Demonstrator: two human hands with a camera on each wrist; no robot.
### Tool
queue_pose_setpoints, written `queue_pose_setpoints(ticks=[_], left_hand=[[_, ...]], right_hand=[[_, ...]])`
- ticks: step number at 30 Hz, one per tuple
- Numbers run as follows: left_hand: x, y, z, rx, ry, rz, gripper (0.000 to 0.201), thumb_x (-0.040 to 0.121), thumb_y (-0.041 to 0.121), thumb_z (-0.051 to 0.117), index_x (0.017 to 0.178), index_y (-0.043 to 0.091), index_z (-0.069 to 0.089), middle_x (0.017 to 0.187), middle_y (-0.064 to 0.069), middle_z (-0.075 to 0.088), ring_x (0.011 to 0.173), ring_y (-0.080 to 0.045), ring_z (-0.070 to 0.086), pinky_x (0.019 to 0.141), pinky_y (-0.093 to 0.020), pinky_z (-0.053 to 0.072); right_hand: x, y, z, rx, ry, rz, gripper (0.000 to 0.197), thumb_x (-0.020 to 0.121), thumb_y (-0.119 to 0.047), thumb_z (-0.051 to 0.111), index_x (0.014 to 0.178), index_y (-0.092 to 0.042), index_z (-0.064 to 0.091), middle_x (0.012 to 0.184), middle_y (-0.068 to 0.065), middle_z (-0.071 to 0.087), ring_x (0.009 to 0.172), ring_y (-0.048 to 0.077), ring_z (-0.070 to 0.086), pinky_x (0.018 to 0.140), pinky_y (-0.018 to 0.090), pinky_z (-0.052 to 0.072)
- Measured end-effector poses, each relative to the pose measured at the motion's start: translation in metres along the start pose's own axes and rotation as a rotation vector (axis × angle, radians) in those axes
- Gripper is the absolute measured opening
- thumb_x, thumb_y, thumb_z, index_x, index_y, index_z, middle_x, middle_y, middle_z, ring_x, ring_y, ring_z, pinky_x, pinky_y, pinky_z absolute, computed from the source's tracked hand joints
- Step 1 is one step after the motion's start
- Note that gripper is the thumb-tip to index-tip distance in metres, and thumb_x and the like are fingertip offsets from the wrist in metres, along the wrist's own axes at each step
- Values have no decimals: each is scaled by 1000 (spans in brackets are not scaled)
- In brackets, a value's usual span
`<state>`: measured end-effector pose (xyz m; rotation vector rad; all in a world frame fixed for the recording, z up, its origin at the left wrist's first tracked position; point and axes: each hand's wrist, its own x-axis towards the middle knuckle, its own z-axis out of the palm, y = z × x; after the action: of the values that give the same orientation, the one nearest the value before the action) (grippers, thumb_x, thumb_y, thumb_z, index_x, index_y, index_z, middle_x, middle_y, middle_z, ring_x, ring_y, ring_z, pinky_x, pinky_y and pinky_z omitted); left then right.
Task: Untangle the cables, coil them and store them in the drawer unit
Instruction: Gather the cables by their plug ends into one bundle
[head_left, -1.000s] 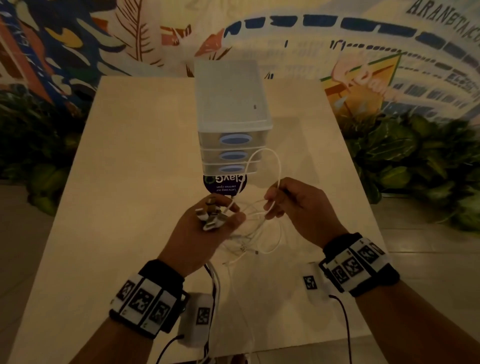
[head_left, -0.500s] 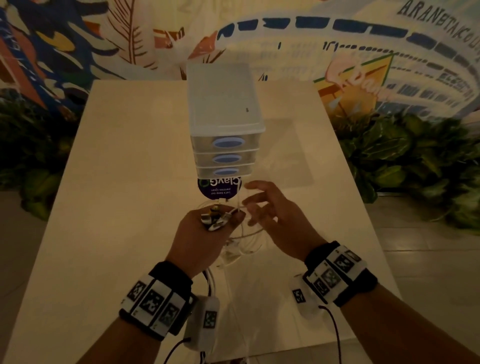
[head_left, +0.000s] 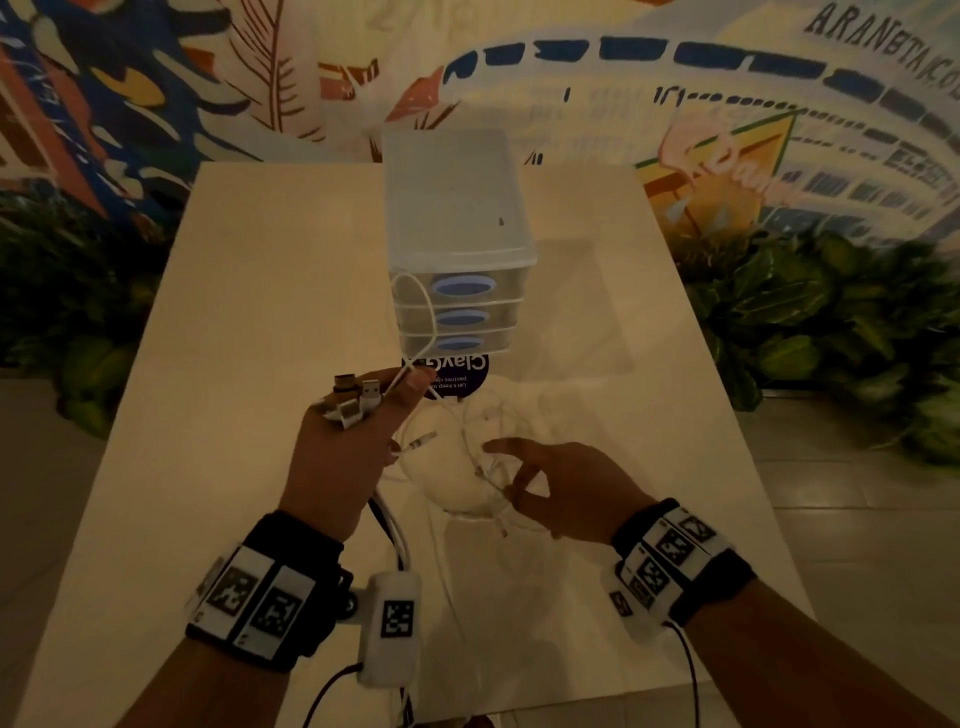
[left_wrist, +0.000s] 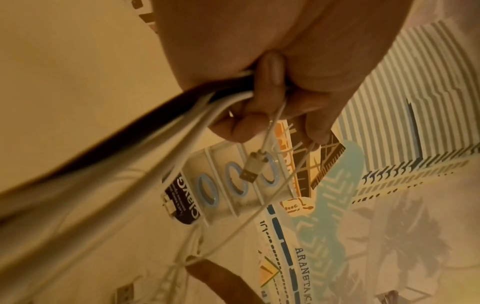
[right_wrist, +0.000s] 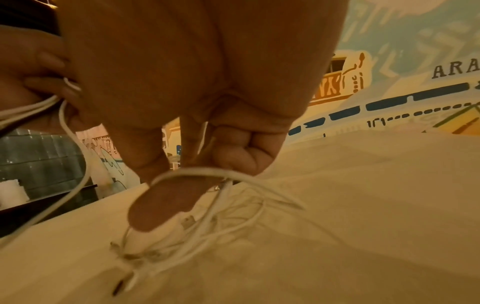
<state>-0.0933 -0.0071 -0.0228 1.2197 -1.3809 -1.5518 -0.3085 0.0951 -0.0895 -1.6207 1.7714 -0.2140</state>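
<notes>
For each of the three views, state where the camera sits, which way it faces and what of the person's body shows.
Head: worn on the head, facing forward and down at the table; both forearms, left hand, right hand.
Left wrist: under the left hand, facing the drawer unit; fingers gripping cables.
Right wrist: low over the table, facing the cable tangle; its own fingers.
Shared: the white cables and the wall mural.

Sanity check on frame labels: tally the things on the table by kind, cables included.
Drawer unit: 1
Drawers with blue oval handles: 3
Round ClayG sticker: 1
Cable tangle: 1 (single cables too knotted to count)
Total: 6
</notes>
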Motion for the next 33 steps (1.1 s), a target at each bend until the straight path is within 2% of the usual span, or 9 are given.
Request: queue_pose_setpoints(ticks=[4,6,9,11,14,19,23,29,33], left_hand=[[-4,4,2,36,-67,8,44,79,41,64,114,17,73,60,-3,47,52,2,53,59,-25,45],[-6,6,5,54,-110,13,42,81,39,64,113,15,75,62,-3,49,53,3,55,54,-17,44],[-7,5,6,85,-129,20,37,80,41,65,108,19,76,59,16,64,55,-1,56,51,-16,43],[-5,3,2,79,-128,20,37,82,42,65,111,21,76,62,16,66,55,-2,55,52,-17,44],[-5,3,-1,38,-125,19,39,83,40,65,114,20,75,64,15,66,53,-3,53,51,-16,43],[-2,0,-2,104,-119,64,27,82,45,64,101,30,76,66,5,68,57,-10,56,55,-25,46],[5,-18,-1,109,-180,-13,39,82,47,63,113,26,74,97,10,76,97,-4,69,63,-14,49],[5,-48,1,433,-320,0,15,98,42,60,100,36,74,70,24,70,62,3,63,61,-10,43],[6,-62,-7,586,-324,55,16,96,46,63,91,35,74,80,22,70,79,0,65,69,-13,44]], right_hand=[[5,-9,5,-65,123,-74,52,92,-54,59,142,-56,43,117,-23,63,95,-2,58,92,19,44],[13,-15,7,-9,202,-124,40,92,-61,55,131,-49,59,113,-19,66,93,2,59,88,23,47],[22,-20,3,70,290,-136,27,97,-53,54,112,-39,72,107,-14,71,93,4,57,89,34,48],[23,-20,-1,110,282,-151,18,97,-44,62,113,-40,68,109,-16,69,94,5,59,88,31,49],[23,-25,-4,209,140,-145,35,88,-42,74,120,-44,60,114,-21,64,97,3,61,88,22,50],[31,-32,1,128,177,-155,20,99,-46,57,110,-36,71,108,-14,72,99,5,64,92,35,51],[30,-34,-13,151,269,-201,17,105,-36,53,114,-31,66,107,-12,73,95,7,66,86,31,52],[19,-52,-35,407,361,-286,12,106,-20,54,108,-23,65,100,-7,73,87,12,74,80,37,58],[15,-52,-39,587,436,-240,13,107,-17,48,109,-18,61,100,-3,72,80,17,76,75,42,61]])
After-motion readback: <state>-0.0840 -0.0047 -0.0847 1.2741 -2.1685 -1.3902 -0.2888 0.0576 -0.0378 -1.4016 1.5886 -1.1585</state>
